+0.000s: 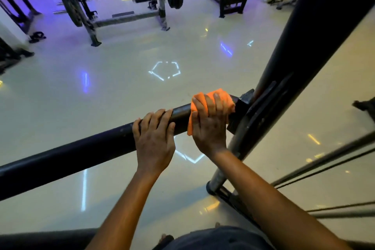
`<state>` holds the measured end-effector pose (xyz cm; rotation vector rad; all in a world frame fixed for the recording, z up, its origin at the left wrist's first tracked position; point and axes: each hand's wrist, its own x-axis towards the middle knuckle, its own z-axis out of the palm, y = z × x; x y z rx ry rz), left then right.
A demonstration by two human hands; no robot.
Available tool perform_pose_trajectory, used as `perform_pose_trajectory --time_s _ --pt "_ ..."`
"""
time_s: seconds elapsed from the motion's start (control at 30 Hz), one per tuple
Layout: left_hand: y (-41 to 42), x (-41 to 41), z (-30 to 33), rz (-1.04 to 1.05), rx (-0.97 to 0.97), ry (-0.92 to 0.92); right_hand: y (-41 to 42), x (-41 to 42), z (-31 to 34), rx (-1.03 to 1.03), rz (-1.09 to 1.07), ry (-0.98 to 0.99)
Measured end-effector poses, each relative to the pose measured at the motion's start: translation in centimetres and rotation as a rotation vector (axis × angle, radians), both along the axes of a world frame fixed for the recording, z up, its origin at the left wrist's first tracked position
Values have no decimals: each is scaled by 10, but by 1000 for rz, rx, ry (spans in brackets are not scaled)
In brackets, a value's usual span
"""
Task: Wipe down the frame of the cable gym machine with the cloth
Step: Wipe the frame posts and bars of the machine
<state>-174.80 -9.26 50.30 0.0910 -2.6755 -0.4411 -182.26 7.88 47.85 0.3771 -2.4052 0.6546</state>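
Hands [210,123] on bar [81,148], cloth [221,95] under right.

Both bare forearms are extended forward from the near edge. The left hand [155,138] is curled over the horizontal bar [81,148], while the right hand [210,126], just right of it, is pressed with fingers wrapped onto the orange cloth [221,95].
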Motion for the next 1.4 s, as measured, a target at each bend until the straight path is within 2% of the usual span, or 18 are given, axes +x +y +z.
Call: perform_pose_trajectory --time_s 0.1,0.17,0.23,0.4,0.57,0.7,0.87,1.0,1.07,1.2,1.4 --pt "1 -2 3 -10 19 -30 19 -3 -3 138 170 68" --pt "0 -8 8 -56 25 -74 50 -16 -1 225 186 114" --pt "0 -15 13 -124 32 -117 59 -21 0 174 109 92" --pt "8 -31 25 -179 34 -161 14 -6 0 -74 -51 70" --pt "8 -27 20 -182 -4 -113 46 1 -10 -35 19 103" --pt "8 -28 19 -170 8 -106 58 24 -8 -77 -6 49" --pt "8 -29 17 -167 12 -110 60 33 1 86 -83 220" --pt "7 -29 15 -167 -3 -112 44 8 -11 252 -221 61" --pt "5 -28 14 -175 -9 -105 44 2 -21 283 -225 54" --pt "3 -29 12 -195 -30 -112 50 8 -31 253 -183 82" --pt "3 -29 15 -206 -25 -139 21 0 -19 45 -111 -3"
